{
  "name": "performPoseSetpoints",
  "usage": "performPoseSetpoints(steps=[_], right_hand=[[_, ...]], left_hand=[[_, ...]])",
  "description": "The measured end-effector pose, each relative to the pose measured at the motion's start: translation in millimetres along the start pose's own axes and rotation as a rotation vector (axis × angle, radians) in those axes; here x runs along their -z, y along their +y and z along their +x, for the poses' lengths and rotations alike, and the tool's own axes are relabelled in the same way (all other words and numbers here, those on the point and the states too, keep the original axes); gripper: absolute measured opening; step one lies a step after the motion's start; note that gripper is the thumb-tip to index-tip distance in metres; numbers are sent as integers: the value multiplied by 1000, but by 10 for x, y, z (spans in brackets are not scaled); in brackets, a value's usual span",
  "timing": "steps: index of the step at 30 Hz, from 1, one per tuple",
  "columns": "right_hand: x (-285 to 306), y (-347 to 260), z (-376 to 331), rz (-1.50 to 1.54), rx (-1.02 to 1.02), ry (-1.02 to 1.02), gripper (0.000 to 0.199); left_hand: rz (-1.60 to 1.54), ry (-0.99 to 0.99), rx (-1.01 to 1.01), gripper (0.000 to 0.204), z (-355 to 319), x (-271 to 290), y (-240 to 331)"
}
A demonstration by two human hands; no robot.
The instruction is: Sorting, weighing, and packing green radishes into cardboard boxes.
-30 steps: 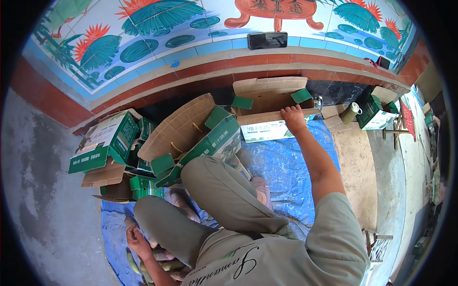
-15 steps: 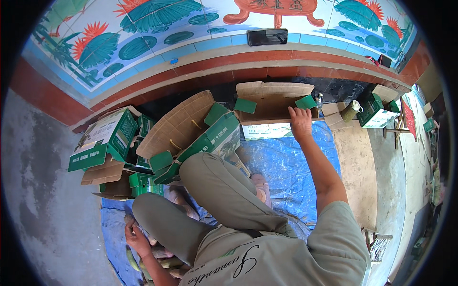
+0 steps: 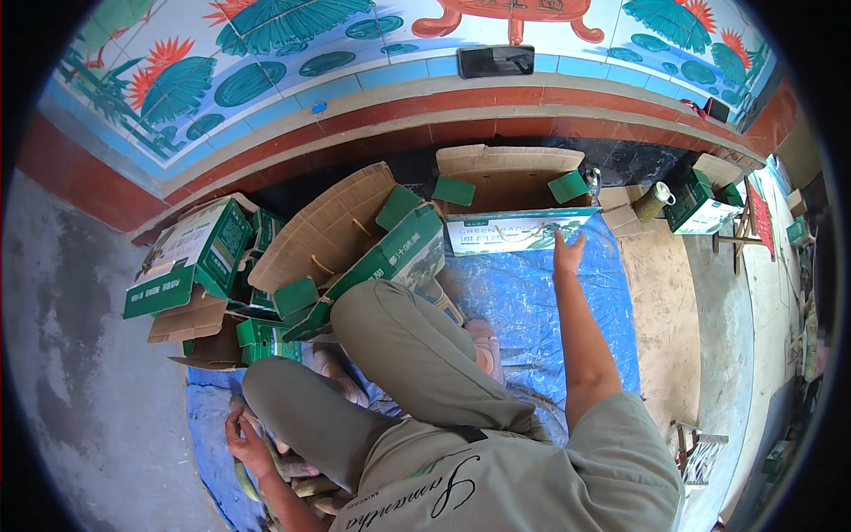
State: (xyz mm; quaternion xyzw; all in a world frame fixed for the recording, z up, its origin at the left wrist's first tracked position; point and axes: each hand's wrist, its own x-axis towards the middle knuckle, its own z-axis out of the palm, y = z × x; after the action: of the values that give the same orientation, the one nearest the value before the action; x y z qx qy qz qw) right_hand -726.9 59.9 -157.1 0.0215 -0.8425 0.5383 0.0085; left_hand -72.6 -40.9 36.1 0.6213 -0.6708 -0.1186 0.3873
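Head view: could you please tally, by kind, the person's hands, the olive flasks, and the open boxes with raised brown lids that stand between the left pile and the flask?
Hands: 2 (left hand, right hand)
Olive flask: 1
Open boxes with raised lids: 2 (green-fronted box, white-fronted box)
Total: 5

We see a cardboard box [image 3: 479, 234] just right of upper centre, standing open, its white-and-green front bearing a cord handle, its brown flap raised behind. At lower left we see long greenish vegetables [image 3: 245, 481] lying close together, partly hidden.
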Motion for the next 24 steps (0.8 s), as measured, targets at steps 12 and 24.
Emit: performPoseSetpoints(steps=[12, 24], right_hand=[[-635, 28, -314, 495, -612, -646, 65], [-1097, 271, -87, 842, -890, -511, 46]], left_hand=[[42, 27, 33, 19, 56, 131, 165], [71, 42, 36, 19, 182, 193, 292]])
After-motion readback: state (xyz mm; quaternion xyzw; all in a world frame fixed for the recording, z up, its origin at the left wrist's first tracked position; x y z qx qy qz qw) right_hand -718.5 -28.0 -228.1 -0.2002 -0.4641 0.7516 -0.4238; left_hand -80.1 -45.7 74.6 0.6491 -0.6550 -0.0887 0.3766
